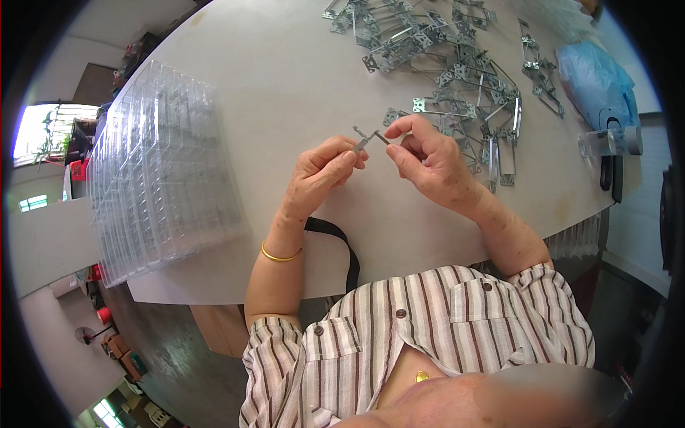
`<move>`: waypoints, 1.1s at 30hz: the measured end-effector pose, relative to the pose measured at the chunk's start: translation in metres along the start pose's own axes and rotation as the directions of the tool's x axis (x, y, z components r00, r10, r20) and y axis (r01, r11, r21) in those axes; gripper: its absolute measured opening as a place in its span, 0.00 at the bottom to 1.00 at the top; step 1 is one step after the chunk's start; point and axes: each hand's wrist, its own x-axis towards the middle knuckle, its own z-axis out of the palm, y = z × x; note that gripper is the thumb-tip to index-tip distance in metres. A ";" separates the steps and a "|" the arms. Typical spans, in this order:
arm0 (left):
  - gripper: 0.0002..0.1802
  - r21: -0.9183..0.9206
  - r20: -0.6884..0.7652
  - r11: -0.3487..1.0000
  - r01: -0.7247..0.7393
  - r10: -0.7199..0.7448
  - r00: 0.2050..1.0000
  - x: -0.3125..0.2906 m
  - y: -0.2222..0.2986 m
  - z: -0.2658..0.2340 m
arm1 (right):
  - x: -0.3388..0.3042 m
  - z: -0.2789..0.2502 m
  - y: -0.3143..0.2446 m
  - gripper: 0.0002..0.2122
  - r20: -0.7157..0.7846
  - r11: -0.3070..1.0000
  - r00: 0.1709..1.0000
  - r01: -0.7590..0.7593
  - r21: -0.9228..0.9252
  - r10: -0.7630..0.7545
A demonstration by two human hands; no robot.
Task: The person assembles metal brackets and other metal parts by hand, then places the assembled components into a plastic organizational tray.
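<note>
Fingertip work: a small metal part [362, 143] is held between two bare hands above a pale bench [285, 78].

The left hand [325, 171] has a closed grip, thumb and fingers pinching the part's left side, while the right hand [435, 160] brings thumb and forefinger together on its right side; whether this is one jointed piece or two cannot be made out. The part is raised in front of the person's chest, a position that seems to suit close sight, and the light pinch leaves its upper tip exposed, probably because the metal is so slim. A tangled heap of metal brackets [460, 78] lies just beyond the right hand, apparently for a short reach; clear plastic trays [164, 171] stand well to the left, seemingly to spare elbow room.
</note>
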 end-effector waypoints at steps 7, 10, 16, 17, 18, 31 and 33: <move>0.12 0.166 0.100 0.986 -0.002 -0.015 0.995 0.000 0.001 0.006 | 0.004 -0.002 0.001 0.10 0.091 0.949 0.993 -0.093 0.301 0.068; 0.10 0.114 0.073 0.993 -0.009 0.001 0.997 0.000 0.003 0.011 | 0.006 -0.004 0.004 0.10 0.194 0.918 0.973 -0.185 0.351 0.122; 0.10 0.244 0.161 0.969 -0.027 -0.013 0.987 -0.001 0.003 0.014 | 0.006 -0.010 0.005 0.08 0.283 0.927 0.941 -0.264 0.267 0.186; 0.10 0.243 0.160 0.970 -0.025 -0.015 0.987 -0.001 0.003 0.013 | 0.006 -0.009 0.006 0.09 0.228 0.930 0.958 -0.234 0.285 0.171; 0.10 0.255 0.198 0.966 -0.048 -0.004 0.980 0.000 0.002 0.012 | 0.007 -0.009 0.006 0.10 0.171 0.932 0.973 -0.202 0.300 0.156; 0.15 -0.211 -0.043 0.976 0.046 -0.056 0.998 0.001 -0.002 0.005 | 0.003 -0.006 -0.001 0.08 0.171 0.917 0.973 -0.206 0.341 0.155; 0.15 -0.213 -0.051 0.976 0.041 -0.053 0.997 0.001 -0.002 0.005 | 0.003 -0.006 0.000 0.07 0.201 0.930 0.967 -0.210 0.301 0.153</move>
